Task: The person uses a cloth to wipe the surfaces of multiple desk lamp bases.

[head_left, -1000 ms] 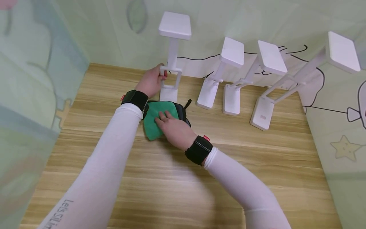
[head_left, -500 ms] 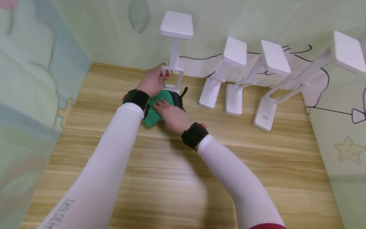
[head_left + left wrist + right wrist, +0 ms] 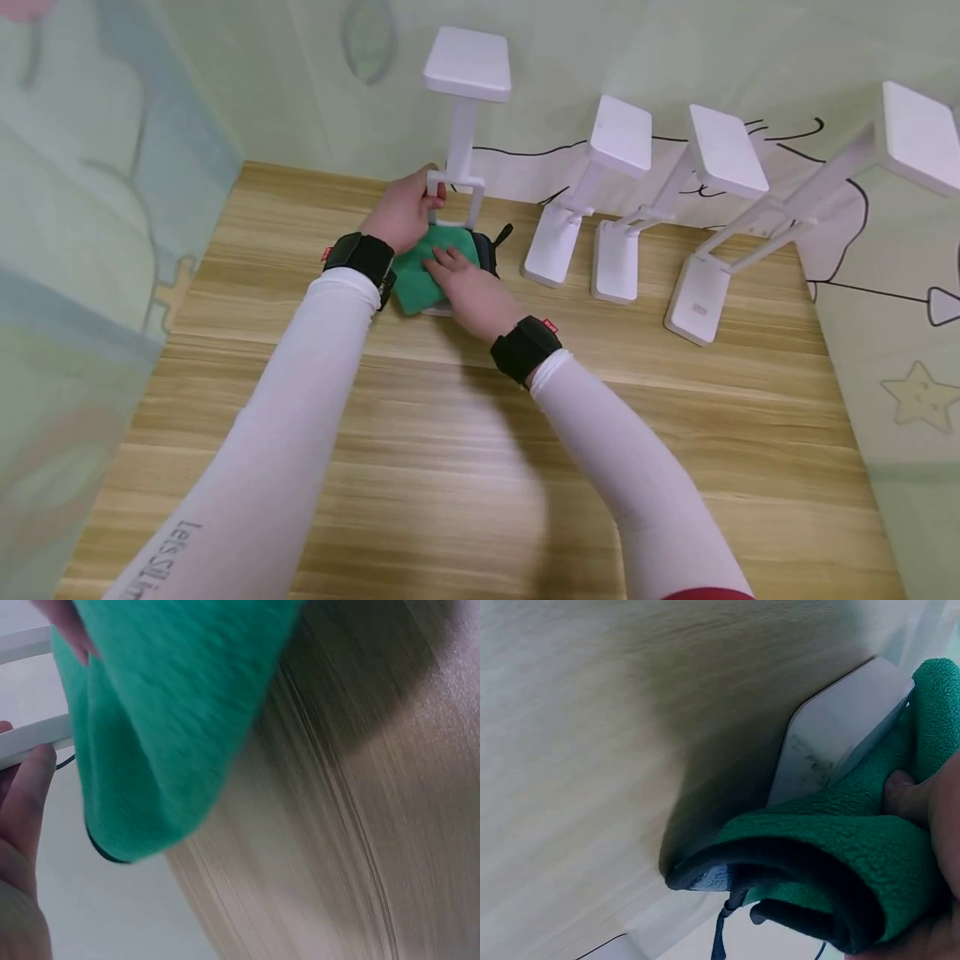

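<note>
green cloth (image 3: pixel 415 282) against lamp (image 3: pixel 462 137); wooden table (image 3: pixel 420 467), printed walls (image 3: pixel 570 46)

The left hand (image 3: pixel 20 847) grips a white bar (image 3: pixel 37 737) partly hidden by a black-edged green cloth (image 3: pixel 172 727), apparently fleecy.

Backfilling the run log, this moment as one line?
left hand: holds lamp | right hand: holds cloth on base | base: partly covered | other lamps: three, to the right

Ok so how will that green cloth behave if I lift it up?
The green cloth will probably be floppy, since it curls into folds at the right hand. Its fuzzy pile suggests it won't be very slippery, and its thin look hints that it's light.
</note>
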Demonstrator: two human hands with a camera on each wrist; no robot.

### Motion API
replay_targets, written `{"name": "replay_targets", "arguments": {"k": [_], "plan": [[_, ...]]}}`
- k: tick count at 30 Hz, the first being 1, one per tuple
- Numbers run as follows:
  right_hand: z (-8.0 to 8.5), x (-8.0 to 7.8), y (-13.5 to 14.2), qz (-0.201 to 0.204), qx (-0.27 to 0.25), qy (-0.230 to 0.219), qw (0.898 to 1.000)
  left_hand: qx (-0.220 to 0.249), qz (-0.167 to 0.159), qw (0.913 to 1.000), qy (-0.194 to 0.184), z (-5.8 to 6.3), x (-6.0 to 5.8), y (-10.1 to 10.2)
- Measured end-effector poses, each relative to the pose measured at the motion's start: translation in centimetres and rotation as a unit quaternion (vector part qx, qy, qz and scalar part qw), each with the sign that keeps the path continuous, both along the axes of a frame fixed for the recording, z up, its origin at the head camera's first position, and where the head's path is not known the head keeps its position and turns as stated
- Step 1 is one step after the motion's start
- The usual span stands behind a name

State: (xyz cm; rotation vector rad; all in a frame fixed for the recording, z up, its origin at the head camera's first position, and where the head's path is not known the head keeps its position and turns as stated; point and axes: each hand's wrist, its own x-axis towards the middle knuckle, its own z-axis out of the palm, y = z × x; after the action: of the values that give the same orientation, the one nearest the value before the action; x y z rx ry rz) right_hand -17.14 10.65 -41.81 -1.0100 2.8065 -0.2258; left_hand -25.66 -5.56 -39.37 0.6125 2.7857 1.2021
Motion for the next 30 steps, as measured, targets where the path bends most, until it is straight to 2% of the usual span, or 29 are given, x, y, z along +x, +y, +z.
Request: {"name": "replay_targets", "arguments": {"k": [5, 8, 16, 30], "plan": [[0.3, 0.6, 0.7, -0.023, 0.008, -0.008, 1.0, -0.002, 0.001, 1.0, -0.006, -0.1, -0.1, 0.0], [0.5, 1.1, 1.1, -0.024, 0.012, -0.011, 1.0, 0.0, 0.003, 0.9999, -0.016, 0.0, 0.0, -0.1], [1.0, 2.3, 1.8, -0.027, 0.038, -0.019, 0.999, 0.008, 0.001, 0.9999, -0.01, -0.1, -0.2, -0.3], [2.1, 6.3, -0.1, 0.011, 0.12, 0.04, 0.992, 0.006, 0.017, 0.9998, -0.009, -0.2, -0.2, -0.9]]}}
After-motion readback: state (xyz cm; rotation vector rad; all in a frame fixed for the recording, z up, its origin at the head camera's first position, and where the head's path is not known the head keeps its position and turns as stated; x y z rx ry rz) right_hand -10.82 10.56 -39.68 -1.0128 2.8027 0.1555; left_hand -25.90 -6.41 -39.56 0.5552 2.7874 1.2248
